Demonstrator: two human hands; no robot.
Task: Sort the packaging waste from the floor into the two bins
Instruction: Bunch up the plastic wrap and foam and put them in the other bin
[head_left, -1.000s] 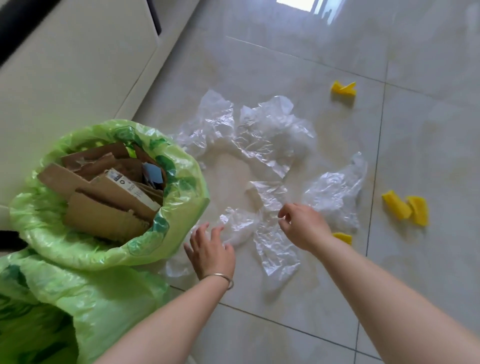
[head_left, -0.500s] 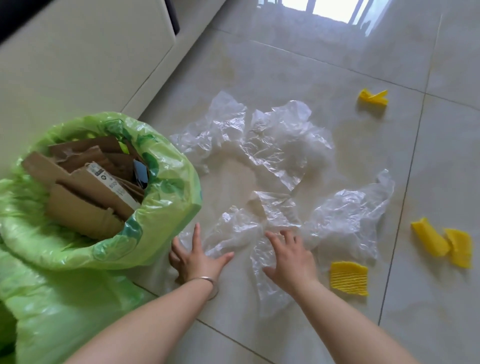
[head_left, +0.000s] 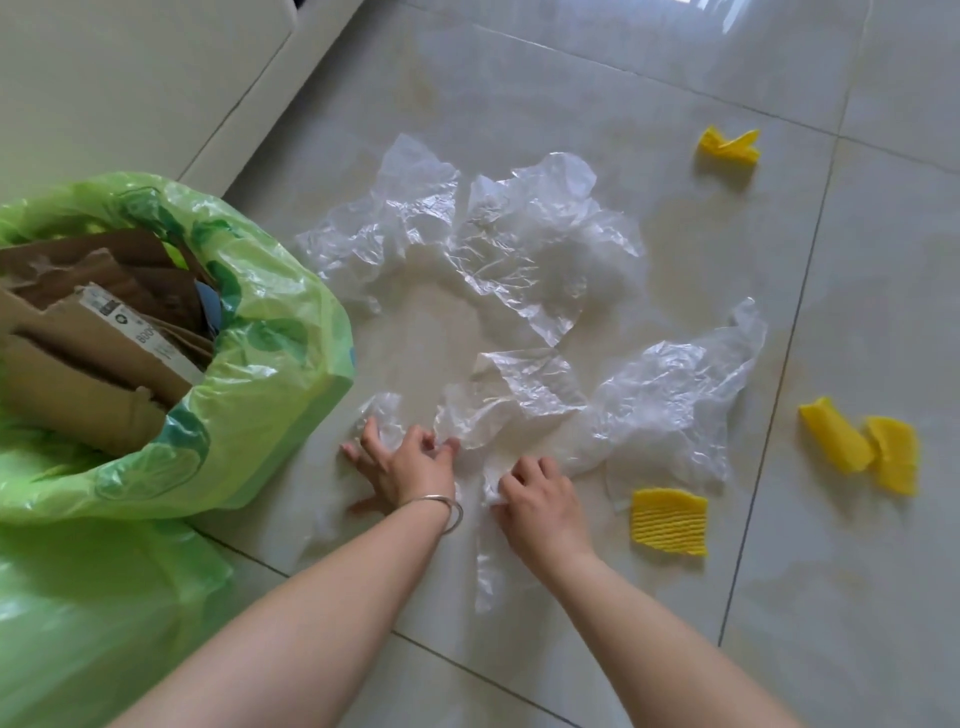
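Observation:
Several crumpled clear plastic sheets (head_left: 524, 244) lie spread over the tiled floor. My left hand (head_left: 410, 467), with a silver bangle on the wrist, curls its fingers into a small clear sheet (head_left: 384, 415) beside the bin. My right hand (head_left: 540, 499) pinches another clear sheet (head_left: 488, 561) just to the right. A bin with a green liner (head_left: 270, 332) stands at the left, holding brown cardboard pieces (head_left: 88, 338). A second green liner (head_left: 93, 613) shows at the lower left. Yellow foam net pieces (head_left: 669, 522) lie on the right.
More yellow foam pieces lie at the right, a pair (head_left: 857, 447) near the edge and one (head_left: 730, 148) farther back. A large clear sheet (head_left: 670, 400) sits between my right hand and them. A pale cabinet front (head_left: 130, 78) stands behind the bin.
Both hands went from flat and spread on the floor to curled onto the clear plastic. The view has shifted closer and slightly left.

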